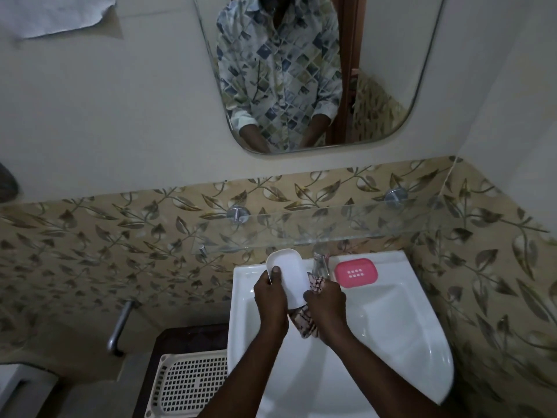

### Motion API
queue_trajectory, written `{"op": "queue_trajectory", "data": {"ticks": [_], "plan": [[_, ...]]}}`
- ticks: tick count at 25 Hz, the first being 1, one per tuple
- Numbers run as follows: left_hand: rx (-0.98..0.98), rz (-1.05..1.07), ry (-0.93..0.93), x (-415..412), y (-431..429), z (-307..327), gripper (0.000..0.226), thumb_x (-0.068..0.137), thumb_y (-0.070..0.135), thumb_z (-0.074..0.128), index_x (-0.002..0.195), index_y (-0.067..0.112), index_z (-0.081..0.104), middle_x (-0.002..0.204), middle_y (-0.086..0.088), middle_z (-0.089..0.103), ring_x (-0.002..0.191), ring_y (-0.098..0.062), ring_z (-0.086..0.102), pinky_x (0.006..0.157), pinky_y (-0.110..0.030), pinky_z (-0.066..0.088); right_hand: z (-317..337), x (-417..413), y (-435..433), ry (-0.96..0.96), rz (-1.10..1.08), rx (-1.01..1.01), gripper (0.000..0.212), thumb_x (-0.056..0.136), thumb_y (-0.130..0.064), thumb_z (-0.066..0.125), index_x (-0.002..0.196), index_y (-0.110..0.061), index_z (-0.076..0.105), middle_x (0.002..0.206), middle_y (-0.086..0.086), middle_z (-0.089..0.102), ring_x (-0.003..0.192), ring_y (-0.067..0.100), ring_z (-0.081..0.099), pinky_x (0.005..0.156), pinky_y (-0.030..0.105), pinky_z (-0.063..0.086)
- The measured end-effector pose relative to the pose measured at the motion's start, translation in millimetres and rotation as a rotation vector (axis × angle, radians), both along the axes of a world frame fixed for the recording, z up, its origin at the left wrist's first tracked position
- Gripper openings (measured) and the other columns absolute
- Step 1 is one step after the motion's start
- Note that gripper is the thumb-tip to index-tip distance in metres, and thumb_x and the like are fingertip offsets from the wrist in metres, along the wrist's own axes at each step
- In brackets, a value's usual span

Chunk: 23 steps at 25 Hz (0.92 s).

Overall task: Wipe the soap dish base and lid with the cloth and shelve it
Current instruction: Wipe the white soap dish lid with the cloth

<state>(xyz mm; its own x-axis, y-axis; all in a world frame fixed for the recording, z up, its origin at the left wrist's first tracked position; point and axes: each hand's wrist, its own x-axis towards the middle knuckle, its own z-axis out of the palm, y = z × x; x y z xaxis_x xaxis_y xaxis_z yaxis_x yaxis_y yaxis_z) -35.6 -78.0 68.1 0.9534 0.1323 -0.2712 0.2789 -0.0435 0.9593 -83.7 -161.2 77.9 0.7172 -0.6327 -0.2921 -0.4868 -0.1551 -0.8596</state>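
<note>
My left hand (269,300) grips a white soap dish part (289,276) by its left rim, thumb inside, hollow side facing me, above the white sink (391,321). My right hand (327,306) holds a pink patterned cloth (304,322) bunched against the white part's right and lower edge. The cloth shows above and below my right hand. A pink soap dish part (356,272) with drain slots lies on the sink's back rim, to the right of the tap (321,262). A glass shelf (316,229) hangs on the tiled wall just above the sink.
A mirror (391,70) hangs above the shelf and reflects a person in a patterned shirt. A white lattice basket (193,384) stands on a dark stand left of the sink. A metal pipe (119,327) juts from the wall at lower left.
</note>
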Motion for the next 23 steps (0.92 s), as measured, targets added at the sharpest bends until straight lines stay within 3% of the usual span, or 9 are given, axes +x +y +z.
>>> {"op": "queue_trajectory", "data": {"ticks": [2,4,6,9,12,14,16,20,23], "plan": [[0.166,-0.027,-0.1,-11,-7,2,0.074,0.09,0.046,0.064,0.151,0.02,0.031,0.151,-0.013,0.034,0.129,-0.031,0.049,0.101,-0.047,0.049,2,5,-4,-0.018,-0.033,-0.153,0.015,0.087,-0.007,0.062,0.099,0.0,0.066,0.093,0.017,0.072,0.085,0.033,0.069,0.072,0.033,0.056],[0.203,0.0,-0.224,-29,-13,6,0.103,0.074,0.063,0.07,0.153,0.038,0.009,0.155,0.003,0.016,0.137,-0.026,0.039,0.103,-0.046,0.047,7,4,-2,-0.119,0.005,-0.229,0.01,0.093,-0.012,0.06,0.097,-0.003,0.063,0.086,0.013,0.071,0.079,0.031,0.071,0.067,0.037,0.059],[0.126,-0.04,-0.172,-27,-15,16,0.105,0.069,0.076,0.065,0.149,0.052,0.001,0.158,0.004,0.01,0.142,-0.024,0.03,0.107,-0.044,0.041,9,-4,3,-0.194,0.096,-0.185,0.01,0.095,-0.016,0.062,0.105,-0.013,0.061,0.087,0.005,0.07,0.075,0.023,0.071,0.061,0.036,0.06],[-0.124,-0.042,0.134,-3,-4,17,0.075,0.092,0.066,0.045,0.155,0.038,0.016,0.162,-0.011,0.02,0.144,-0.033,0.032,0.103,-0.043,0.042,2,-21,4,-0.132,0.399,-0.247,0.058,0.088,-0.014,0.072,0.141,-0.015,0.048,0.128,0.004,0.064,0.105,0.021,0.069,0.082,0.025,0.058],[-0.585,-0.053,0.325,1,12,16,0.069,0.098,0.062,0.034,0.131,0.004,0.052,0.112,-0.022,0.068,0.097,-0.034,0.071,0.07,-0.038,0.059,5,-35,10,-0.267,0.646,-0.112,0.073,0.095,-0.038,0.061,0.156,-0.026,0.023,0.158,-0.006,0.033,0.14,0.02,0.043,0.112,0.036,0.04],[-0.814,-0.078,0.412,-6,16,13,0.069,0.097,0.058,0.041,0.129,-0.001,0.057,0.102,-0.021,0.071,0.093,-0.033,0.07,0.077,-0.043,0.06,3,-40,20,-0.36,0.771,-0.21,0.069,0.1,-0.042,0.05,0.157,-0.027,0.013,0.165,-0.008,0.009,0.152,0.01,0.008,0.124,0.038,0.014],[-0.912,-0.119,0.37,-10,17,14,0.057,0.102,0.046,0.038,0.136,0.005,0.054,0.127,-0.017,0.065,0.117,-0.03,0.062,0.094,-0.045,0.052,4,-29,19,-0.42,0.771,-0.316,0.063,0.103,-0.037,0.044,0.156,-0.024,0.012,0.165,-0.005,-0.001,0.152,0.009,-0.009,0.125,0.04,-0.002],[-0.986,-0.151,0.358,-12,16,24,0.058,0.103,0.047,0.029,0.142,0.008,0.048,0.143,-0.018,0.053,0.133,-0.033,0.048,0.115,-0.048,0.032,22,6,3,-0.339,0.614,-0.012,0.052,0.106,-0.03,0.041,0.148,-0.04,0.012,0.162,-0.017,0.005,0.152,0.006,0.001,0.125,0.043,0.008],[-0.999,-0.091,0.44,-2,20,30,0.07,0.1,0.057,0.032,0.14,0.002,0.046,0.134,-0.024,0.055,0.12,-0.041,0.054,0.099,-0.053,0.048,7,-20,13,-0.363,0.646,0.043,0.057,0.105,-0.034,0.042,0.145,-0.048,0.003,0.156,-0.029,-0.006,0.152,0.005,-0.003,0.124,0.045,0.015]]}}
